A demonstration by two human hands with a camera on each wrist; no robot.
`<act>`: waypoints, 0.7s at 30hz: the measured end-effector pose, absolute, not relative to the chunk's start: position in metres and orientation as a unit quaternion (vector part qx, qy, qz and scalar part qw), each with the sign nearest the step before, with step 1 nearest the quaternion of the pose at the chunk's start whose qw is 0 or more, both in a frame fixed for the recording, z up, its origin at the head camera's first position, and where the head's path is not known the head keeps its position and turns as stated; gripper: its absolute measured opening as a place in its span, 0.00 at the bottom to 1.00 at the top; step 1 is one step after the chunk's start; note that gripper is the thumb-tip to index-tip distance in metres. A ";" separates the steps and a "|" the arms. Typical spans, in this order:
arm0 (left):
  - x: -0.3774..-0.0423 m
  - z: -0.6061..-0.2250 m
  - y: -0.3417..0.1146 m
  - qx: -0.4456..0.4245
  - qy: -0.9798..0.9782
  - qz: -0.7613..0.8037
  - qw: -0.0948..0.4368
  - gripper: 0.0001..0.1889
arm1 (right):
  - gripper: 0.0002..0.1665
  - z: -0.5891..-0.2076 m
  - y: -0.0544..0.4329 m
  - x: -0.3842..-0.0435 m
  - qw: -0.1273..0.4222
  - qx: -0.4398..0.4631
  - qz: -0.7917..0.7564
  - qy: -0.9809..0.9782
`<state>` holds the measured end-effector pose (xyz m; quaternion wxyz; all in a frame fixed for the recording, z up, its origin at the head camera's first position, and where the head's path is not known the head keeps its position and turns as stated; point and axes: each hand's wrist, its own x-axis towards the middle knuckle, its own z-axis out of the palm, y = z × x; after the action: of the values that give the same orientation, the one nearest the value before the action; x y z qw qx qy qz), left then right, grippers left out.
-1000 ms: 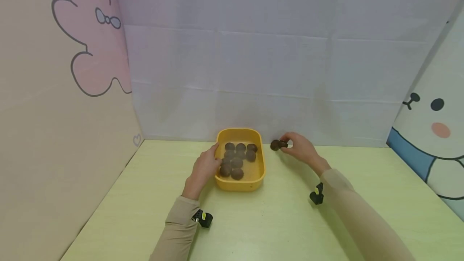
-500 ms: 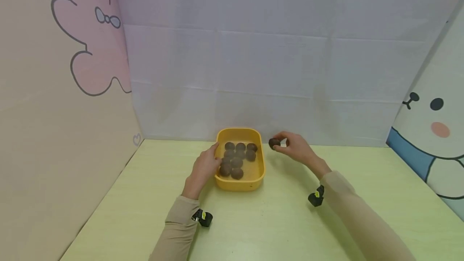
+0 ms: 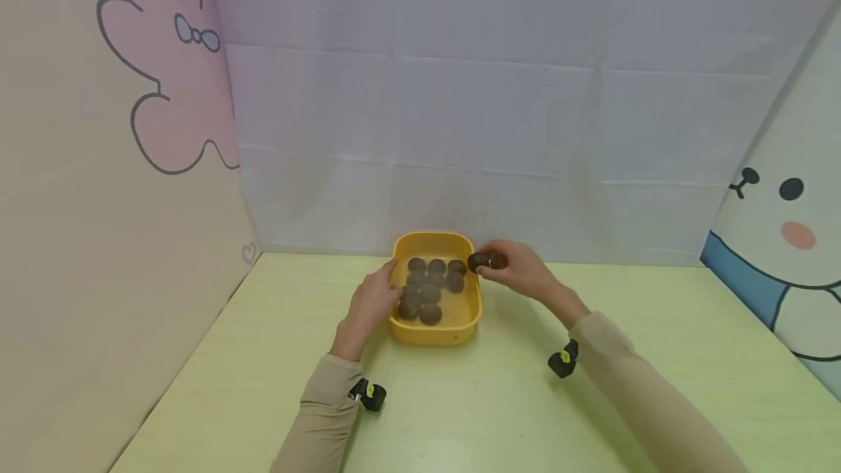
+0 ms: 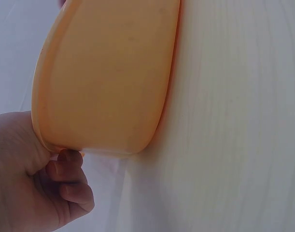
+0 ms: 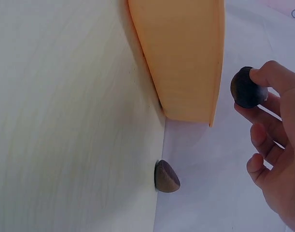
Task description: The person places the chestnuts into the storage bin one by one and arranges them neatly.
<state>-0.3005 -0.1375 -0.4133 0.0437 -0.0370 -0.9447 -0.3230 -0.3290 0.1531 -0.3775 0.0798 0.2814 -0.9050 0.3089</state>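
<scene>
A yellow plastic box [image 3: 436,338] stands on the table near the back wall, with several dark brown chestnuts [image 3: 430,294] inside. My left hand [image 3: 371,303] grips its left rim; in the left wrist view the fingers [image 4: 70,176] curl at the box wall. Just over the right rim, my right hand [image 3: 523,271] pinches a dark chestnut [image 5: 247,88] between thumb and fingers. Another chestnut [image 5: 166,177] lies on the table close to the wall, below that hand. In the head view it shows through the gap between thumb and index finger.
A pale wooden table [image 3: 473,414] spreads in front of the box. White cloth [image 3: 420,108] hangs right behind it. Printed cartoon panels [image 3: 171,79] stand at the left and right sides.
My right hand has lifted a chestnut and moved left to the box's right rim with it. The other chestnut stays on the table. My left hand has not moved from the rim.
</scene>
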 end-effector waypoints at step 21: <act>-0.303 -0.415 -0.137 -0.033 -0.942 -0.331 0.035 0.33 | 0.17 -0.386 0.118 -0.329 0.098 0.351 0.205 -0.908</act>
<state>-0.3030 -0.1371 -0.4149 0.0355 -0.0329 -0.9423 -0.3311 -0.3290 0.1180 -0.3863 0.0975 0.3512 -0.9083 0.2051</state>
